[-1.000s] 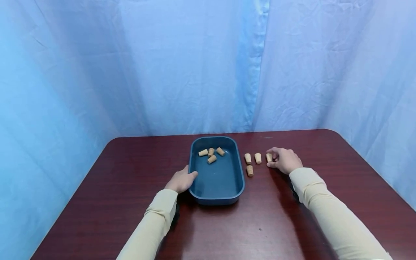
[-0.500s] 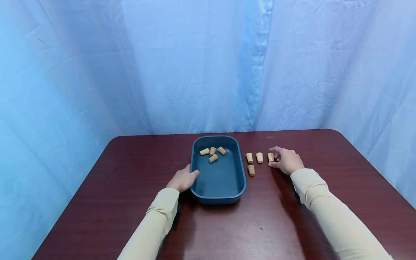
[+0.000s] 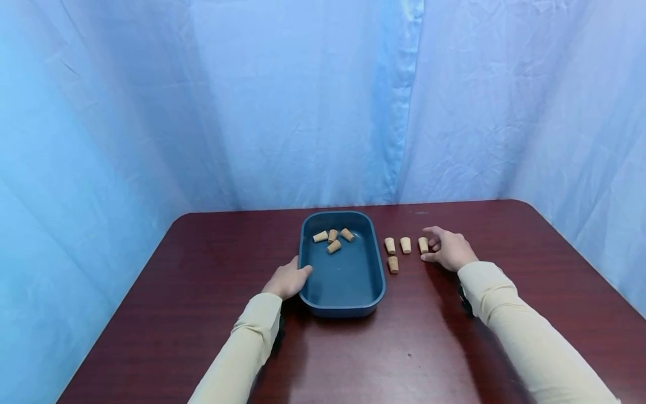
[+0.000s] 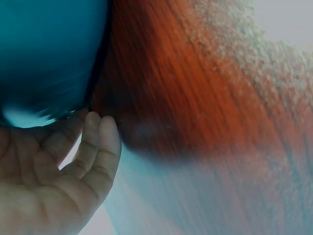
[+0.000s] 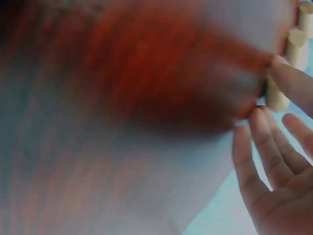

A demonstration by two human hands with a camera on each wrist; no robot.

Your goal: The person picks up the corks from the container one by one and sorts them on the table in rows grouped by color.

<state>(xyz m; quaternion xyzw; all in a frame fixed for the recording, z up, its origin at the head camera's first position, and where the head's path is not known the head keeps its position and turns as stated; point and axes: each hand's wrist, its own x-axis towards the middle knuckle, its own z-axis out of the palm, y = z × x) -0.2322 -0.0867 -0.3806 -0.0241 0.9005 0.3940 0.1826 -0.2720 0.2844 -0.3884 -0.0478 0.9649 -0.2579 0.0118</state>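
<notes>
In the head view my left hand (image 3: 289, 280) holds the left wall of a dark blue tray (image 3: 345, 307), thumb over the rim and fingers outside; the left wrist view shows those fingers beside the tray's wall. Several corks (image 3: 334, 246) lie inside the tray toward its far end. To its right, three corks stand in a row, among them a middle cork (image 3: 406, 245). A single cork (image 3: 393, 265) stands in front of the leftmost one. My right hand (image 3: 452, 250) is around the rightmost cork (image 3: 423, 244), thumb and fingers spread, with a small gap showing in the right wrist view.
Everything stands on a dark red-brown wooden table (image 3: 202, 280) with rounded far corners. Light blue curtains (image 3: 303, 101) hang behind it and along both sides.
My right hand's fingers have loosened and drawn slightly right of the rightmost cork, which stays standing. The left hand keeps its hold on the tray; the whole view has shifted slightly.
</notes>
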